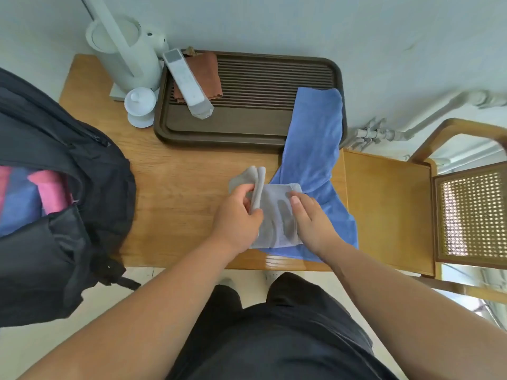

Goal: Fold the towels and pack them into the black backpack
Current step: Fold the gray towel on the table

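Observation:
A grey towel [277,215], partly folded, lies on the wooden table [175,187] on top of a blue towel [315,149]. My left hand [238,215] grips the grey towel's left edge and lifts it into a raised fold. My right hand [310,218] presses flat on the right side of the grey towel. The blue towel lies unfolded, its far end draped over the tray's right corner. The black backpack [68,215] stands open at the table's left end, with pink and blue folded towels [35,196] inside.
A dark brown slatted tray [247,130] at the back holds a brown cloth [207,75] and a white remote-like bar [189,83]. A white kettle [123,50] and a white lidded cup [140,105] stand at the back left. A wooden chair [411,209] adjoins the right.

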The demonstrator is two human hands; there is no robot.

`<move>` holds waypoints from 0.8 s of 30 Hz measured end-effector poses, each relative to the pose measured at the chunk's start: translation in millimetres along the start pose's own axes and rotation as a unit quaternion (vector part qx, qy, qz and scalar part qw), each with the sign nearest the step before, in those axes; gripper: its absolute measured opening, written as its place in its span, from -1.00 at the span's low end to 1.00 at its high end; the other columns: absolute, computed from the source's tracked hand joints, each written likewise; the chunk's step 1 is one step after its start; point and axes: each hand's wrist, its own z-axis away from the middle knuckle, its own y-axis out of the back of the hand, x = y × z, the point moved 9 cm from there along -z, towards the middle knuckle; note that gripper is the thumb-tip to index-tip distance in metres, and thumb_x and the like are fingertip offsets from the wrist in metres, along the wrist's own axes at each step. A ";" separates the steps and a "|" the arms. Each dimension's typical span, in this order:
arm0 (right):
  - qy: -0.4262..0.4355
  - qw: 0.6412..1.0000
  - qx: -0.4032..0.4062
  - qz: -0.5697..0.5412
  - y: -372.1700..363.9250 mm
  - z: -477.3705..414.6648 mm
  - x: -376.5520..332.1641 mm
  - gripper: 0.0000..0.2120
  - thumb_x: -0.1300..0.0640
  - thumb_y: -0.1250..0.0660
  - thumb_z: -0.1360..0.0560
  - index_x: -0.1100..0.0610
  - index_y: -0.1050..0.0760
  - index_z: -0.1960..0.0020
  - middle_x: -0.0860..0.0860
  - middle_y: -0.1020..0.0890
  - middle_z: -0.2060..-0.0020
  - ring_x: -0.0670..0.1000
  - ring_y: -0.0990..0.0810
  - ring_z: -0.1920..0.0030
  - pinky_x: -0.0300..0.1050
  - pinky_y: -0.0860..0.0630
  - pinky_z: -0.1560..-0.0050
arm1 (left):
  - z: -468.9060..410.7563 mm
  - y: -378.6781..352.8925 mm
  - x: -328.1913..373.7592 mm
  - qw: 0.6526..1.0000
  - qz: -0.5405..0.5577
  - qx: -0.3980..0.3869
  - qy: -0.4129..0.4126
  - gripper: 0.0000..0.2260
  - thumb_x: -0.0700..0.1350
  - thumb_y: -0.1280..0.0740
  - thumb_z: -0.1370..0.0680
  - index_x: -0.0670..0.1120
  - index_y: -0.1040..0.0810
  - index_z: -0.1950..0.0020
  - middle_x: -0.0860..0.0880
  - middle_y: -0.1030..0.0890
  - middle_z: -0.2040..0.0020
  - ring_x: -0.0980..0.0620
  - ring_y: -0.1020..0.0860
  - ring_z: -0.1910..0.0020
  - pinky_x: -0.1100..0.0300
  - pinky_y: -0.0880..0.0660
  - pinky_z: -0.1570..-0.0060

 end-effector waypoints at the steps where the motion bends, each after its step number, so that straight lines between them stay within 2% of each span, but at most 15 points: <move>1: -0.020 0.998 0.000 -0.059 3.7 -1.6 3.6 -0.58 -0.22 -0.03 -0.67 -0.10 -0.43 -0.41 -0.12 -0.51 -0.32 -0.06 -0.45 -0.34 -0.02 -0.34 -0.42 | -1.4 -11.4 5.8 1.000 -0.019 -0.001 -0.011 -0.59 -0.21 -0.34 -0.58 0.03 -0.44 -0.41 0.13 -0.47 0.20 0.15 -0.50 0.25 0.33 -0.42 0.24; 3: -0.051 0.988 -0.006 -0.144 9.9 -5.1 9.9 -0.65 -0.21 -0.06 -0.67 -0.10 -0.51 -0.26 -0.15 -0.60 -0.13 -0.06 -0.57 -0.19 0.04 -0.47 -0.32 | -5.1 -33.1 12.8 0.998 -0.056 -0.001 -0.024 -0.60 -0.21 -0.36 -0.57 0.01 -0.45 -0.39 0.17 -0.46 0.20 0.17 -0.50 0.23 0.32 -0.46 0.18; 5: -0.053 0.982 -0.034 -0.178 12.0 -8.9 11.1 -0.70 -0.16 -0.08 -0.67 -0.09 -0.53 -0.18 -0.13 -0.63 -0.05 -0.06 -0.62 -0.10 0.00 -0.53 -0.24 | -7.7 -53.5 15.5 0.997 -0.079 -0.002 -0.022 -0.63 -0.17 -0.37 -0.58 0.02 -0.46 -0.38 0.17 -0.48 0.18 0.15 -0.52 0.17 0.26 -0.51 0.09; 7: -0.046 0.977 -0.082 -0.189 8.5 -12.7 12.1 -0.73 -0.17 -0.10 -0.66 -0.17 -0.55 -0.17 -0.13 -0.65 -0.07 -0.08 -0.63 -0.11 -0.03 -0.56 -0.21 | -8.2 -74.6 12.7 0.996 -0.087 -0.024 -0.009 -0.65 -0.13 -0.38 -0.58 0.07 -0.46 -0.35 0.15 -0.50 0.18 0.14 -0.51 0.19 0.33 -0.45 0.16; 9: -0.048 0.975 -0.120 -0.180 3.3 -14.8 15.6 -0.74 -0.22 -0.11 -0.64 -0.29 -0.52 -0.20 -0.12 -0.65 -0.09 -0.07 -0.62 -0.14 0.01 -0.56 -0.23 | -4.5 -94.8 4.7 0.993 -0.091 -0.074 0.005 -0.73 -0.12 -0.38 -0.58 0.11 -0.47 -0.23 0.14 -0.49 0.19 0.13 -0.50 0.22 0.38 -0.39 0.23; 11: -0.037 0.975 -0.137 -0.168 0.7 -17.9 18.0 -0.73 -0.24 -0.13 -0.61 -0.34 -0.48 -0.26 -0.08 -0.64 -0.08 -0.06 -0.60 -0.16 0.05 -0.55 -0.27 | 1.7 -102.1 -1.9 0.989 -0.111 -0.099 -0.006 -0.85 -0.12 -0.33 -0.59 0.02 -0.55 -0.15 0.07 -0.56 0.16 0.06 -0.52 0.20 0.25 -0.45 0.18; 13: -0.019 0.978 -0.149 -0.145 -1.7 -20.7 16.0 -0.68 -0.21 -0.18 -0.60 -0.32 -0.45 -0.34 -0.12 -0.55 -0.24 -0.07 -0.51 -0.30 0.03 -0.45 -0.37 | 6.1 -89.4 -4.9 0.990 -0.125 -0.057 -0.024 -0.85 -0.13 -0.30 -0.61 -0.05 -0.62 -0.12 0.01 -0.64 0.09 0.02 -0.59 0.15 0.10 -0.53 0.11; 16: 0.022 0.985 -0.165 -0.039 -4.0 -23.7 6.9 -0.62 -0.06 -0.22 -0.65 -0.06 -0.43 -0.45 -0.12 -0.38 -0.36 -0.07 -0.34 -0.42 -0.10 -0.28 -0.45 | 13.1 -53.1 -5.0 0.983 -0.163 0.066 -0.044 -0.85 -0.18 -0.36 -0.57 -0.10 -0.64 -0.12 0.04 -0.58 0.06 0.04 -0.54 0.14 0.12 -0.52 0.06; 18: 0.032 0.987 -0.158 -0.003 -3.0 -25.5 3.6 -0.59 -0.02 -0.25 -0.64 0.06 -0.43 -0.46 -0.08 -0.37 -0.39 -0.05 -0.35 -0.42 -0.12 -0.28 -0.44 | 18.7 -35.2 -11.4 0.972 -0.200 0.118 -0.036 -0.81 -0.16 -0.41 -0.53 -0.08 -0.60 -0.14 0.06 -0.53 0.03 0.04 -0.51 0.07 0.14 -0.48 0.03; 20: 0.048 0.991 -0.125 0.010 4.5 -27.0 0.6 -0.58 -0.02 -0.28 -0.63 0.09 -0.45 -0.44 -0.07 -0.40 -0.38 -0.07 -0.41 -0.34 -0.19 -0.34 -0.35 | 21.8 -23.9 -23.8 0.964 -0.221 0.144 -0.022 -0.67 -0.06 -0.47 -0.47 -0.07 -0.55 -0.21 0.03 -0.53 -0.07 -0.01 -0.51 -0.07 0.10 -0.48 -0.06; 22: 0.054 0.995 -0.080 0.007 15.5 -28.0 2.6 -0.60 -0.02 -0.30 -0.61 0.09 -0.49 -0.41 -0.10 -0.43 -0.34 -0.11 -0.47 -0.23 -0.23 -0.38 -0.23 | 24.6 -22.5 -34.8 0.960 -0.243 0.138 -0.022 -0.48 0.10 -0.52 -0.39 -0.07 -0.50 -0.26 -0.02 -0.52 -0.16 -0.04 -0.49 -0.14 0.05 -0.49 -0.11; 24: 0.055 0.997 -0.045 0.006 24.3 -28.3 8.3 -0.61 -0.04 -0.31 -0.60 0.08 -0.51 -0.38 -0.10 -0.45 -0.31 -0.12 -0.50 -0.17 -0.19 -0.44 -0.22 | 25.5 -31.6 -42.3 0.956 -0.275 0.097 -0.031 -0.34 0.20 -0.55 -0.31 -0.05 -0.46 -0.30 -0.02 -0.49 -0.20 -0.03 -0.47 -0.15 0.06 -0.49 -0.10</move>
